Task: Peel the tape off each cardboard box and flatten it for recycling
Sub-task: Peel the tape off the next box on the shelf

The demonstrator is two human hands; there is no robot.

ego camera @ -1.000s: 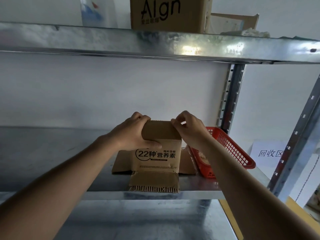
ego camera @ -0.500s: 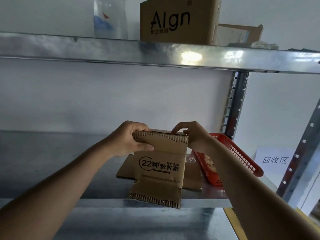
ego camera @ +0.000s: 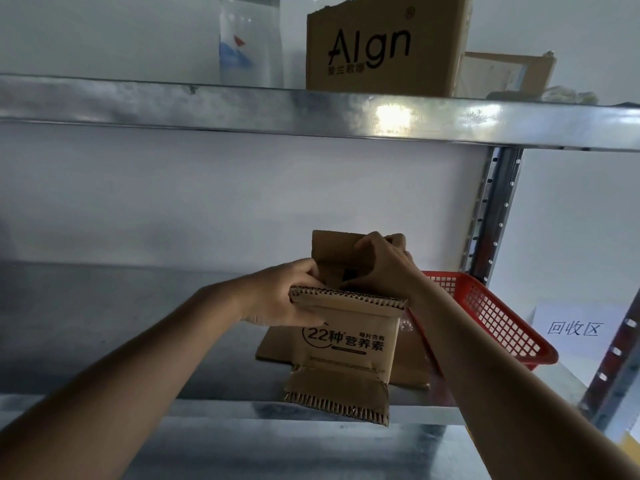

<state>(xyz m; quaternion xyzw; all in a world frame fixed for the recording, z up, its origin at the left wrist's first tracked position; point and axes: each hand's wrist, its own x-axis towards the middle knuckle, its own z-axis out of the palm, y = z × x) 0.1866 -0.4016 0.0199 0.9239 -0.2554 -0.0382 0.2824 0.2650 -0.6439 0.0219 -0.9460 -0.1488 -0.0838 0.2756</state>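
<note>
A small brown cardboard box [ego camera: 349, 341] printed with "22" and Chinese characters is held above the middle metal shelf [ego camera: 104, 323], its top flaps open. My left hand [ego camera: 287, 299] grips its upper left edge, thumb on the front panel. My right hand [ego camera: 384, 265] pinches the raised rear flap at the top right. The box's bottom flap hangs down past the shelf's front edge. Flattened cardboard [ego camera: 412, 362] lies on the shelf behind and beneath it. I cannot make out any tape.
A red plastic basket [ego camera: 491, 317] sits on the shelf just right of the box. The upper shelf [ego camera: 242, 105] carries an "Algn" cardboard box [ego camera: 381, 46], a clear bottle [ego camera: 249, 43] and another carton [ego camera: 505, 71]. A paper sign [ego camera: 575, 327] sits low right, beside the upright post [ego camera: 491, 209].
The box has been lifted and its top has come open: the rear flap now stands upright under my right hand, while the front flap folds toward me under my left hand.
</note>
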